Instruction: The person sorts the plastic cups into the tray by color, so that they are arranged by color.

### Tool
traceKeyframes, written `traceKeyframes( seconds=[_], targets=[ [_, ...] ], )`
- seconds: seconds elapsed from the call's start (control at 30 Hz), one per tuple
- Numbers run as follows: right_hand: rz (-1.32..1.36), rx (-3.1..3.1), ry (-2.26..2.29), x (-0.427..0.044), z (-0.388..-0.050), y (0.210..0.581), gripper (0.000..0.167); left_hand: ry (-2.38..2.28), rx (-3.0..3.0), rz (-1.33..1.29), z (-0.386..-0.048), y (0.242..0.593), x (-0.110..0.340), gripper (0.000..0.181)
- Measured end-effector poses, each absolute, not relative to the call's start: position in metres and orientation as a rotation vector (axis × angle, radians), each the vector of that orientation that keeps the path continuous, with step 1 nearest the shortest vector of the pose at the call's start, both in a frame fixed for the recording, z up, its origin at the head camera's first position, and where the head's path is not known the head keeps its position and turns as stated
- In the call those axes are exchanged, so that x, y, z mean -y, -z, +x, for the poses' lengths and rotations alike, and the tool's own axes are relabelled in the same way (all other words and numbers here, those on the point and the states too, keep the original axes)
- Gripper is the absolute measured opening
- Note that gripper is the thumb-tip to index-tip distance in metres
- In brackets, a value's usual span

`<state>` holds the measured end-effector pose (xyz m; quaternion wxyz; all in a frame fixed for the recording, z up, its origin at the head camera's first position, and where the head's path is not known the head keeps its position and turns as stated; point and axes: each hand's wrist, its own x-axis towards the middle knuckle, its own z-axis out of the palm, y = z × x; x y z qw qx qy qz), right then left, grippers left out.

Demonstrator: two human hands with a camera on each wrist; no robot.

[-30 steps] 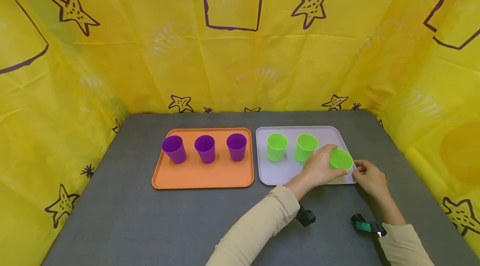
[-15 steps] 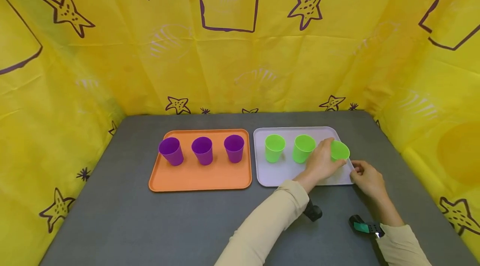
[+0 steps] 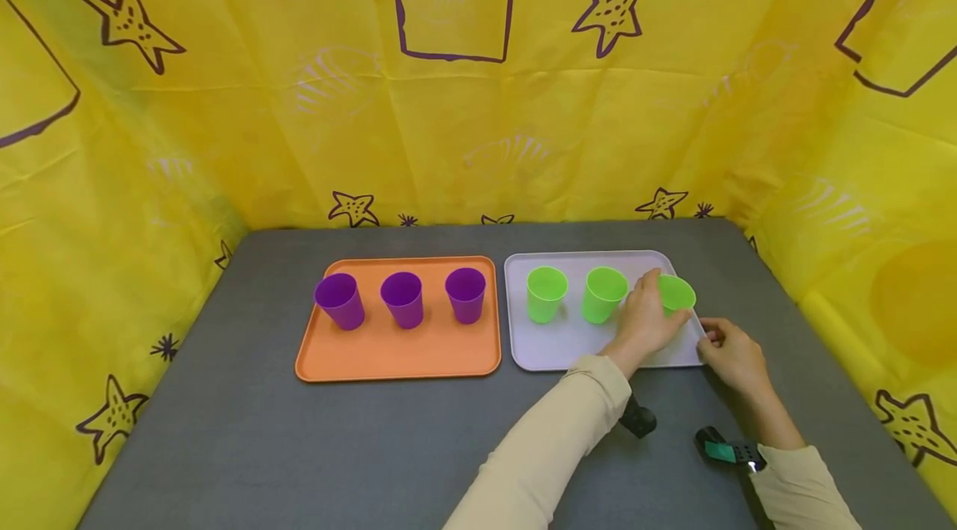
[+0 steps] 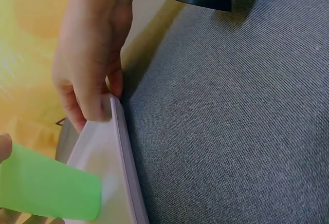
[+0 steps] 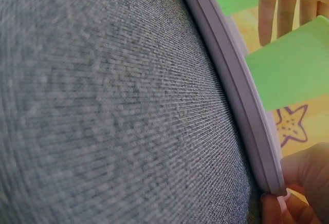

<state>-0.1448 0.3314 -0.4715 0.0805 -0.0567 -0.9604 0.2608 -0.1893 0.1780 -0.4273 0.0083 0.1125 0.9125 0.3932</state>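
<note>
My left hand [image 3: 645, 321] holds the rightmost green cup [image 3: 677, 292], thumb on the near side and fingers on the far side. In the left wrist view this green cup [image 4: 49, 185] stands on the tray, with fingertips at both its sides. A pale lilac tray [image 3: 562, 352] lies under it. At the tray's near right corner, my right hand [image 3: 736, 357] pinches the rim between thumb and fingers, as the right wrist view also shows. Two more green cups, one in the middle [image 3: 604, 296] and one on the left [image 3: 547, 295], stand upright in the row.
An orange tray [image 3: 396, 360] lies to the left with three purple cups, the left [image 3: 340, 301], middle [image 3: 403, 300] and right [image 3: 466, 296]. Both trays rest on a grey tabletop [image 3: 299, 455]. Yellow patterned cloth [image 3: 449, 139] walls in the back and sides.
My left hand and the rightmost green cup have moved a little away from me, toward the back of the tray. The right hand has stayed at the tray corner. The view shifted slightly.
</note>
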Motion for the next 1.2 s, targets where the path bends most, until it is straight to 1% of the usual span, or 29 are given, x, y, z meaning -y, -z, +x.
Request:
traceKeyframes(
  seconds=[0.1,0.4,0.83,1.03,1.2],
  targets=[
    [-0.167,2.871,-0.783,-0.3326,-0.1453,0.4722,0.031,-1.292,-2.815,0.284,-0.1898,0.4265,-0.1802,0.067],
    [-0.165,2.869,-0.784,-0.3317,-0.1452,0.4733,0.03,-1.367,-2.754,0.188,-0.1895,0.4254,-0.1834,0.065],
    [-0.175,2.872,-0.784,-0.3306,-0.1452,0.4745,0.03,-1.359,-2.755,0.177,-0.1934,0.4262,-0.1828,0.066],
    [-0.166,2.866,-0.786,-0.3306,-0.146,0.4733,0.031,-1.412,-2.722,0.191,-0.1929,0.4232,-0.1824,0.077],
    [-0.169,2.875,-0.786,-0.3322,-0.1458,0.4738,0.032,-1.465,-2.697,0.262,-0.1902,0.4187,-0.1832,0.083]
  ],
)
